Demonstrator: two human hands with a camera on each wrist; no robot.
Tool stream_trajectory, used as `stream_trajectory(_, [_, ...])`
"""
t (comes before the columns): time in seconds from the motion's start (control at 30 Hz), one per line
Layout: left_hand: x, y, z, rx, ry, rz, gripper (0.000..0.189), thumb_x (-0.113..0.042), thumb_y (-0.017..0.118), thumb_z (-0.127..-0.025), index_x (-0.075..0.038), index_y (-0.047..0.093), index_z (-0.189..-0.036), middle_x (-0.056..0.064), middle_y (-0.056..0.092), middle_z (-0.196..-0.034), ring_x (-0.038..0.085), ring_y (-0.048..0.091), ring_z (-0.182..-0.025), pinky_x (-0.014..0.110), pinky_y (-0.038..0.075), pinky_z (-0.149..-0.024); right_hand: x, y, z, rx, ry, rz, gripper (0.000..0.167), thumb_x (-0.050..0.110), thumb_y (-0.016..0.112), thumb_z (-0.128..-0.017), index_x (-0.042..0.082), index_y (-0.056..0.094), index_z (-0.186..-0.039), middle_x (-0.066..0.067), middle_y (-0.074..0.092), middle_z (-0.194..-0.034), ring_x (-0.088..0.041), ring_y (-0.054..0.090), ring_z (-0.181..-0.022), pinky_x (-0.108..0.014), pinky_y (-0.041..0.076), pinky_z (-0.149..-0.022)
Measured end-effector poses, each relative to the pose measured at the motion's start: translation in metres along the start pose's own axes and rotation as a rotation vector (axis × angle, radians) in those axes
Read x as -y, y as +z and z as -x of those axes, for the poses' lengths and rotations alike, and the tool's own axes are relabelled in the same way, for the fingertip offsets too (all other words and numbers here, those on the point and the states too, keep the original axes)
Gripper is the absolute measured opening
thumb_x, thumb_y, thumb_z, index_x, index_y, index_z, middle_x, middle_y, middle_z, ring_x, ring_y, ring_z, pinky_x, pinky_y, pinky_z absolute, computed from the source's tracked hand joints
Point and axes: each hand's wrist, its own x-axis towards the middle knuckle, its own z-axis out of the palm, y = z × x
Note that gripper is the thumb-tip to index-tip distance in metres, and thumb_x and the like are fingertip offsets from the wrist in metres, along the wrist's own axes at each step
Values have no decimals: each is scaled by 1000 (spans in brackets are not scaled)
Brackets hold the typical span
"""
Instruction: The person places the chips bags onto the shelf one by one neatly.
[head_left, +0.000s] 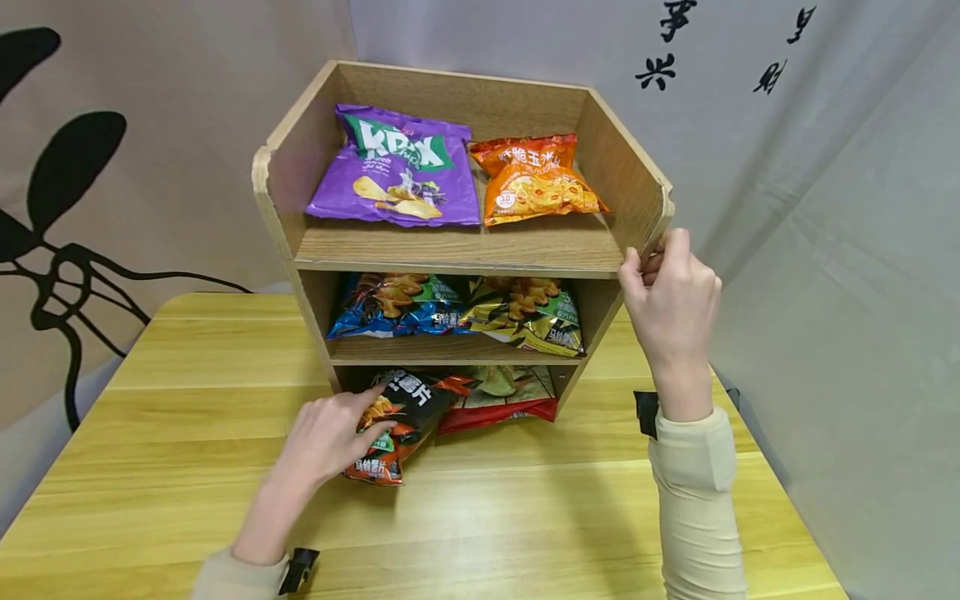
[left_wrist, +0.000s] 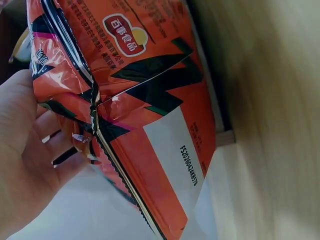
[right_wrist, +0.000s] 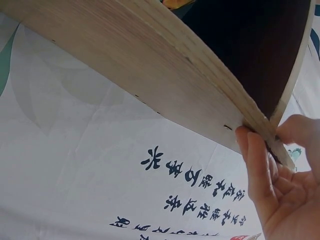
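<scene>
My left hand [head_left: 330, 433] holds a black and orange bag of potato chips [head_left: 408, 417] by its left side, thumb across the front. Tilted, the bag leans out of the bottom compartment of a wooden shelf [head_left: 457, 250]. The left wrist view shows the bag's orange back [left_wrist: 155, 110] with a white date strip, and the palm [left_wrist: 25, 165] beside its seam. With thumb and curled fingers, my right hand [head_left: 671, 308] grips the front edge of the shelf's right side panel. That panel [right_wrist: 165, 75] runs diagonally through the right wrist view, the right hand [right_wrist: 280, 185] at its end.
A purple chip bag [head_left: 405, 175] and an orange snack bag [head_left: 536, 183] lie on the top tier. Blue [head_left: 401, 304] and gold [head_left: 525, 312] bags fill the middle. A red bag [head_left: 502, 408] sits at bottom right. The shelf stands on a wooden table [head_left: 187, 400] before a printed curtain [head_left: 487, 33].
</scene>
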Motion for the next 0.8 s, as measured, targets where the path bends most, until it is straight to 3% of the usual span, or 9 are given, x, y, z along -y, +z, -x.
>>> stream_trajectory(0.13, [-6, 7, 2, -16, -2, -28, 57, -34, 82, -70, -5, 66, -117, 10, 71, -78, 13, 54, -50, 22, 38, -39, 1, 0, 0, -6, 8, -4, 19, 10, 55, -85, -8, 52, -81, -22, 64, -62, -38, 62, -54, -51, 46, -52])
stream_trajectory(0.2, [-8, 9, 4, 4, 13, -34, 62, -34, 82, -70, -8, 63, -123, 15, 72, -96, 24, 66, -66, 30, 49, -47, 1, 0, 0, -7, 7, -5, 19, 10, 55, -85, -8, 52, -81, -22, 64, -62, -38, 62, -54, -51, 46, -52])
stream_trajectory(0.27, [-10, 11, 5, 34, 52, -43, 67, -33, 82, -70, -13, 59, -129, 17, 68, -113, 33, 68, -90, 39, 56, -63, 1, 0, 0, -3, 2, 1, 19, 11, 56, -85, -7, 52, -81, -22, 64, -62, -38, 62, -54, -50, 46, -52])
stream_trajectory(0.37, [-13, 12, 6, 92, 122, -49, 69, -29, 82, -71, -16, 56, -133, 17, 57, -133, 37, 59, -116, 45, 53, -90, 0, 0, 0, -3, 3, 0, 19, 11, 56, -85, -7, 52, -81, -22, 64, -62, -38, 62, -54, -50, 46, -52])
stream_trajectory(0.43, [-15, 14, 7, 121, 151, -52, 69, -27, 82, -71, -15, 55, -134, 15, 53, -140, 36, 53, -125, 46, 47, -101, -1, 0, 0, 1, -4, 5, 19, 12, 56, -86, -7, 52, -81, -22, 64, -62, -37, 63, -54, -50, 47, -52])
stream_trajectory(0.5, [-16, 16, 9, 150, 153, -54, 68, -27, 81, -72, -14, 55, -134, 12, 51, -142, 34, 49, -130, 48, 43, -104, -1, 1, 0, -4, -2, -4, 19, 11, 56, -85, -7, 52, -81, -22, 65, -63, -37, 63, -55, -50, 47, -53])
stream_trajectory(0.67, [-20, 23, 13, 211, 84, -64, 66, -38, 76, -76, -15, 55, -134, 9, 51, -142, 32, 46, -133, 56, 38, -106, -1, 1, 0, -7, -10, 0, 20, 12, 55, -86, -7, 52, -81, -22, 65, -63, -38, 63, -54, -50, 47, -52])
stream_trajectory(0.8, [-19, 27, 13, 180, 60, -56, 63, -39, 74, -78, -15, 56, -133, 11, 54, -140, 34, 48, -131, 58, 39, -104, -2, 0, 0, 4, -15, 4, 20, 12, 55, -86, -7, 52, -81, -22, 65, -63, -37, 63, -54, -49, 47, -52])
